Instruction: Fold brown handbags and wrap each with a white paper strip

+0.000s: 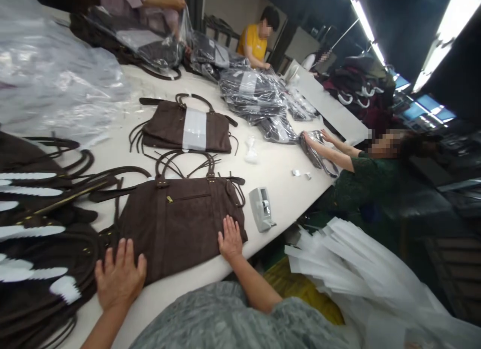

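Observation:
A dark brown handbag (pixel 184 224) lies flat on the white table in front of me, its two handles pointing away and a zipped pocket on the upper side. My left hand (pixel 121 274) rests with spread fingers on the bag's lower left corner. At the right end, my right hand (pixel 230 237) lies flat on the bag, fingers stretched out. Just beyond is a second brown handbag (pixel 161 126), folded, with a pale band (pixel 194 128) around its middle. A grey tape dispenser (pixel 262 209) stands right of the nearer bag.
Brown bags with white wrapped handles (pixel 37 229) are piled at the left. Clear plastic bags (pixel 56 83) lie behind them. Plastic-wrapped bags (pixel 248 88) line the far side, where people work. White sheets (pixel 361 269) are stacked at my right. A co-worker (pixel 376 173) handles a wrapped bag.

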`<state>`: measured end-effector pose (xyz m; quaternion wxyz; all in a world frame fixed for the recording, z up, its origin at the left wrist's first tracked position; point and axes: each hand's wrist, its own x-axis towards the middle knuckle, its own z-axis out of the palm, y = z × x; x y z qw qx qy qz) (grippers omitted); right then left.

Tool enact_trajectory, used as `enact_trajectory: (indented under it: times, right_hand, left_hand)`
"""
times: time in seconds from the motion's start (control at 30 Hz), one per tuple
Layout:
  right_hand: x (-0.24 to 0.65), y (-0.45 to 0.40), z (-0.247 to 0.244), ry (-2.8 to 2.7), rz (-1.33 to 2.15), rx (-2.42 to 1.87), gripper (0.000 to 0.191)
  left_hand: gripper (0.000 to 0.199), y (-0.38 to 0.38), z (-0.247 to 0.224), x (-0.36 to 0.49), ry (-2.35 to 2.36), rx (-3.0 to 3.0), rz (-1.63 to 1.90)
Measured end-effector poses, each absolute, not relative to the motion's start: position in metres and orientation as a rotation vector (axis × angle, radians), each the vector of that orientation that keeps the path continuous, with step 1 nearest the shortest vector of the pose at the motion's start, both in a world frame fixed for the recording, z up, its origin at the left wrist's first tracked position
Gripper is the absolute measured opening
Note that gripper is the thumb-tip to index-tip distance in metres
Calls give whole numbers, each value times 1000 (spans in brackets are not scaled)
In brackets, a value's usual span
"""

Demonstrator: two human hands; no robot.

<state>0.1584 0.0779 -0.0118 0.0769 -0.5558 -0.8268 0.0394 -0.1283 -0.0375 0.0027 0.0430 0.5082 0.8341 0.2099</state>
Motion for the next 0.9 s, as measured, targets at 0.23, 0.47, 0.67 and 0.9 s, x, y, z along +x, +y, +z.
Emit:
enact_trajectory:
  times: [0.23, 0.47, 0.67, 0.9]
  right_hand:
    - [166, 79, -22, -2392, 175, -1588, 55]
    - [134, 75, -11, -1986, 351, -2027, 52]
    - [120, 73, -15, -2070, 324, -1982, 58]
    - [128, 70, -13, -2023, 349, -1895, 55]
  left_hand:
    - [66, -37, 7, -119, 2571, 1642, 649]
    - [56, -18, 13, -113, 2286, 1999, 540]
    - [54, -4, -7, -91, 2362, 1831, 599]
    - [55, -5, -17, -97, 2303, 1945, 567]
